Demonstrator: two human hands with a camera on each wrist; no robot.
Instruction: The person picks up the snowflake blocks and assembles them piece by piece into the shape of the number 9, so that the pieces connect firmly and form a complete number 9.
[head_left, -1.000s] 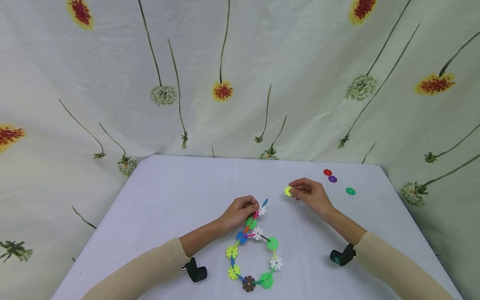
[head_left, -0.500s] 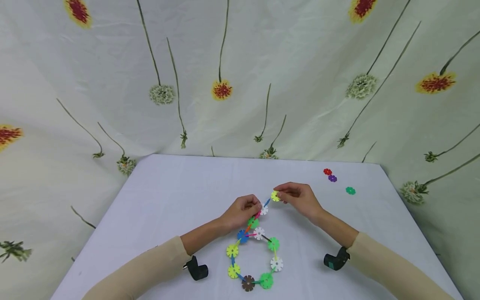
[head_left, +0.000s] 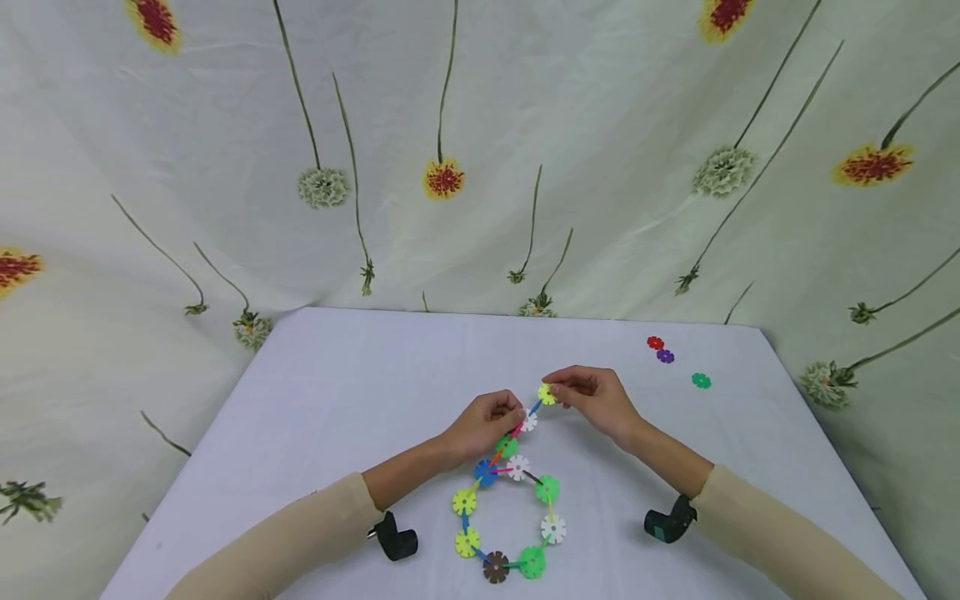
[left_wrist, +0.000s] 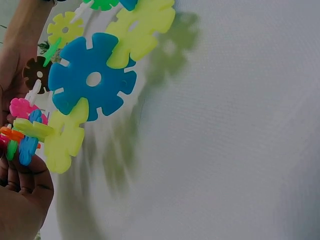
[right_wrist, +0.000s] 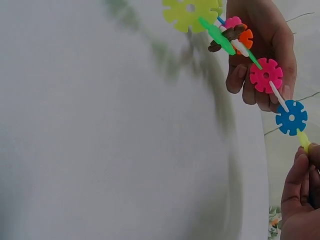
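Note:
My left hand (head_left: 483, 425) pinches a linked chain of notched flower discs near its upper end, around a pink disc (right_wrist: 266, 75). Below the fingers the chain joins a closed ring of discs, with a brown disc (head_left: 496, 567) at its near side. Between finger and thumb my right hand (head_left: 596, 402) holds a yellow disc (head_left: 547, 394). In the right wrist view that disc sits edge-on against the blue disc (right_wrist: 291, 118) at the chain's tip. How deep their slots mesh is too small to tell. A large blue disc (left_wrist: 92, 75) of the ring fills the left wrist view's upper left.
Loose red (head_left: 656, 343), purple (head_left: 665, 357) and green discs (head_left: 701, 381) lie at the far right of the white table (head_left: 375, 358). A flower-print cloth (head_left: 615, 167) hangs behind the table. Black wrist cameras (head_left: 395, 537) hang below both sleeves.
My right hand has moved left with the yellow disc, bringing it to the blue disc at the chain's tip. The left hand has stayed nearly still.

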